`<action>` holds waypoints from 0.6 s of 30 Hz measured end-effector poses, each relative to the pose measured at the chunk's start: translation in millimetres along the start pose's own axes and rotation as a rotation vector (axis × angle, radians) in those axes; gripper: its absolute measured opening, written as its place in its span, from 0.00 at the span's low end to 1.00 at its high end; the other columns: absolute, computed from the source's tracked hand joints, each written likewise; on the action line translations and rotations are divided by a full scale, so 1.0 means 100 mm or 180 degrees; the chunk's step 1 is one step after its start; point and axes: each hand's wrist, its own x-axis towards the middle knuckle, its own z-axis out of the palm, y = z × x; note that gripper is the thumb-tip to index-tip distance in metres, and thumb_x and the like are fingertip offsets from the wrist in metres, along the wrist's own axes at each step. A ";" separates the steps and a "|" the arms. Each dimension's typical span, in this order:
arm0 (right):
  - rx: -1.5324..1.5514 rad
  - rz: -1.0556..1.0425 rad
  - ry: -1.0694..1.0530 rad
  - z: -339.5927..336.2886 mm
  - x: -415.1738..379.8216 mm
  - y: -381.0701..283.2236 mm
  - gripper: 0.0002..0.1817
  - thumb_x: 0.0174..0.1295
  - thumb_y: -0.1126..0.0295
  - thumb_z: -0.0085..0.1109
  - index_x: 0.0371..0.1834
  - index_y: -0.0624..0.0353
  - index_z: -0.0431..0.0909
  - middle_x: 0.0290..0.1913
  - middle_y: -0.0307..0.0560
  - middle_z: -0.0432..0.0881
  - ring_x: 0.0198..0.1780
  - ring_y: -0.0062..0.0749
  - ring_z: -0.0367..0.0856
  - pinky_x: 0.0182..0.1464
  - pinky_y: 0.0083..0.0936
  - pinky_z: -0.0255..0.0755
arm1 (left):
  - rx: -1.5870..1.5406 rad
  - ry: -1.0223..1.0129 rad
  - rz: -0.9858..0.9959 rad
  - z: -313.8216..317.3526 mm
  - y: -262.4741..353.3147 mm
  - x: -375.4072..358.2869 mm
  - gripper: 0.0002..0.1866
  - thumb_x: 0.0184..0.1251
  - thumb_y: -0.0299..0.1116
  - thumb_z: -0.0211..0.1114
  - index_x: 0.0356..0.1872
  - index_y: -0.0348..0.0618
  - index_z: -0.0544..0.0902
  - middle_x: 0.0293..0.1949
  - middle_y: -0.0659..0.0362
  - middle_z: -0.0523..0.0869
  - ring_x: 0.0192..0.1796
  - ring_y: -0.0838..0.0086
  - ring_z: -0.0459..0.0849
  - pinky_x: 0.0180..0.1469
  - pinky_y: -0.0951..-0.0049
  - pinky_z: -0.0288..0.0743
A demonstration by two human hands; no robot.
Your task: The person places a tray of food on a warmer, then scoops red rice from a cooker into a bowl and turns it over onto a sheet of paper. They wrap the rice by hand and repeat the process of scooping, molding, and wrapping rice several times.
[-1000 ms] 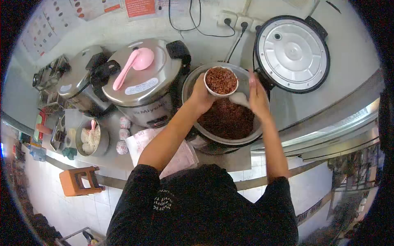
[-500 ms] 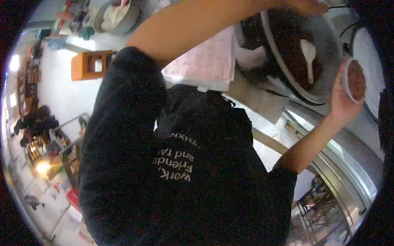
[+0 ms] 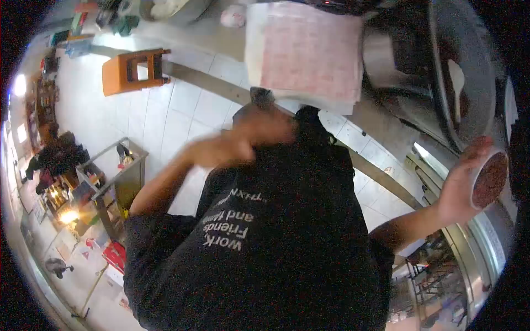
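My right hand (image 3: 457, 185) grips a small white bowl (image 3: 474, 190) at the right side, tilted so its opening faces away from me. Reddish-brown grainy food (image 3: 493, 179) fills the bowl. My left hand (image 3: 243, 140) is in front of my dark shirt, smeared by motion, and its fingers cannot be made out clearly. Beyond my right hand stands a large open pot (image 3: 481, 60) with a dark outside. A white rice paddle (image 3: 457, 85) rests inside it, beside brown contents that are only partly visible.
Pink printed sheets (image 3: 309, 52) lie on the counter left of the pot. A metal basin (image 3: 190, 11) stands at the upper left edge. An orange stool (image 3: 138, 71) and a metal-framed stand (image 3: 116, 174) are on the tiled floor at the left.
My left hand has swung from over the pot back to the front of my body. The bowl in my right hand has come lower and nearer. The view has shifted left.
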 end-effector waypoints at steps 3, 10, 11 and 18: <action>0.0493 0.0336 0.0155 0.09 -0.04 0.72 0.41 0.53 0.67 0.64 0.70 0.63 0.57 0.69 0.60 0.59 0.68 0.56 0.62 0.63 0.53 0.68 | -0.0221 -0.1685 -0.0288 0.05 -0.06 -0.06 0.29 0.77 0.53 0.39 0.71 0.50 0.65 0.75 0.50 0.58 0.77 0.49 0.50 0.75 0.45 0.36; -0.0207 0.0312 0.1040 -0.46 0.26 2.15 0.34 0.57 0.59 0.62 0.65 0.62 0.66 0.65 0.62 0.66 0.66 0.56 0.66 0.64 0.54 0.68 | -0.0874 -0.0166 0.1396 -0.56 -0.40 -0.83 0.28 0.77 0.54 0.39 0.68 0.50 0.70 0.72 0.50 0.64 0.77 0.53 0.50 0.75 0.44 0.33; -0.0414 0.0182 0.1335 -0.61 0.32 2.29 0.32 0.58 0.57 0.60 0.63 0.61 0.68 0.64 0.61 0.68 0.65 0.55 0.68 0.63 0.54 0.69 | -0.0583 -0.0355 0.1122 -0.49 -0.52 -0.89 0.28 0.77 0.53 0.38 0.69 0.51 0.69 0.72 0.50 0.63 0.78 0.53 0.49 0.76 0.45 0.33; -0.1948 -0.1116 0.2219 -1.05 0.78 2.98 0.24 0.65 0.52 0.46 0.54 0.56 0.76 0.51 0.51 0.81 0.54 0.44 0.79 0.55 0.45 0.76 | -0.0823 -0.0269 -0.0179 -0.88 -1.37 -1.10 0.41 0.70 0.68 0.31 0.71 0.47 0.64 0.74 0.49 0.59 0.78 0.52 0.48 0.75 0.45 0.33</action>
